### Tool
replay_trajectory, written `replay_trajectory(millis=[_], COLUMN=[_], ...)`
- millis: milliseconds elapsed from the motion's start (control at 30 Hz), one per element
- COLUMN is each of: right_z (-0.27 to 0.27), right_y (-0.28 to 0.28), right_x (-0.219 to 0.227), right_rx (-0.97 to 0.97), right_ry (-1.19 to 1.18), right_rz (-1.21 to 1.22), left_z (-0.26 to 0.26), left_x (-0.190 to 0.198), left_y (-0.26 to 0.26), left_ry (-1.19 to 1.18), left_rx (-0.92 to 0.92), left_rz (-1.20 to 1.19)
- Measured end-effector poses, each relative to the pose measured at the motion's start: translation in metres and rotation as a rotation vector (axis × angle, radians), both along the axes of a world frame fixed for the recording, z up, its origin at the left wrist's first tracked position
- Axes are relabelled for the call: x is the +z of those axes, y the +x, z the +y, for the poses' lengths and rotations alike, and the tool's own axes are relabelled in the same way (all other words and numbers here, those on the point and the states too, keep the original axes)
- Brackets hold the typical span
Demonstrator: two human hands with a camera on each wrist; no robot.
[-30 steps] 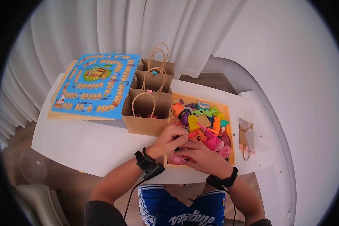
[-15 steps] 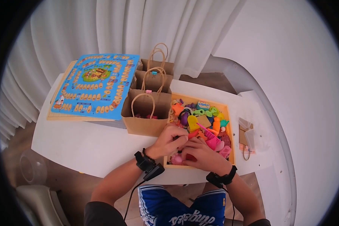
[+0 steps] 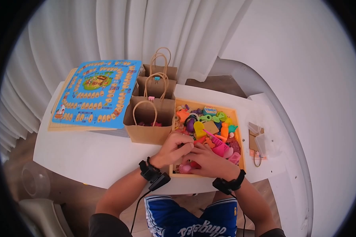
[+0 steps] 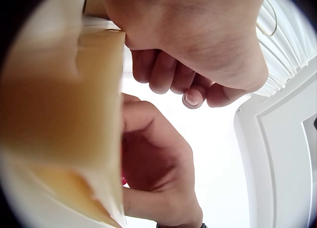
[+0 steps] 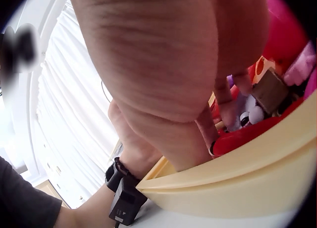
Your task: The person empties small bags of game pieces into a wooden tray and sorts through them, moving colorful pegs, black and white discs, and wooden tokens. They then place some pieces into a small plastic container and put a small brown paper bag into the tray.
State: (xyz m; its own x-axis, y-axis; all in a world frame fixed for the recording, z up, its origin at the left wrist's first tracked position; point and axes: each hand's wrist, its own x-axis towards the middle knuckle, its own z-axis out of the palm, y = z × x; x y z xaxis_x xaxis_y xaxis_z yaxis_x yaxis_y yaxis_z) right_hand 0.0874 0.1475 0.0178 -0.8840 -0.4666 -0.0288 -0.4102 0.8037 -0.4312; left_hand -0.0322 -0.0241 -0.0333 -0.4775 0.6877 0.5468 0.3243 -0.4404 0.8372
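Both hands are over the near left part of a shallow wooden tray [image 3: 239, 134] heaped with small colourful toys. My left hand [image 3: 172, 150] hovers at the tray's left side with its fingers curled, thumb tip against them; I cannot tell whether anything sits inside them. Beside it, my right hand [image 3: 213, 162] reaches in, fingers pointing loosely down among the toys. In the right wrist view those fingertips are right by a long red toy [image 5: 242, 141] along the rim. A round pink toy [image 3: 185, 168] lies below the hands, and a pink toothed toy [image 3: 215, 139] lies beyond them.
Several brown paper bags [image 3: 150, 136] with looped handles stand in a row left of the tray, the nearest with red things inside. A blue game board [image 3: 97, 96] lies left of them. Clear plastic pieces [image 3: 260, 140] lie right of the tray.
My right hand has bent its fingers down among the toys and shifted slightly toward the left hand. The left hand keeps its pose. The head view has shifted a little.
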Motion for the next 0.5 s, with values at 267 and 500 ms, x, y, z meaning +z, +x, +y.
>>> replay_trajectory(millis=[267,500], right_z=[0.0043,0.006], right_y=[0.0013,-0.0013], right_x=[-0.001,0.0001], right_rx=[-0.085,-0.062], right_ry=[-0.08,-0.064], right_rz=[-0.067,-0.041], left_z=[-0.0003,-0.0001], left_x=[0.005,0.0008], left_y=[0.0046,0.0009], left_ry=[-0.002,0.002], left_rx=[-0.024,-0.023], left_rz=[-0.073,-0.038])
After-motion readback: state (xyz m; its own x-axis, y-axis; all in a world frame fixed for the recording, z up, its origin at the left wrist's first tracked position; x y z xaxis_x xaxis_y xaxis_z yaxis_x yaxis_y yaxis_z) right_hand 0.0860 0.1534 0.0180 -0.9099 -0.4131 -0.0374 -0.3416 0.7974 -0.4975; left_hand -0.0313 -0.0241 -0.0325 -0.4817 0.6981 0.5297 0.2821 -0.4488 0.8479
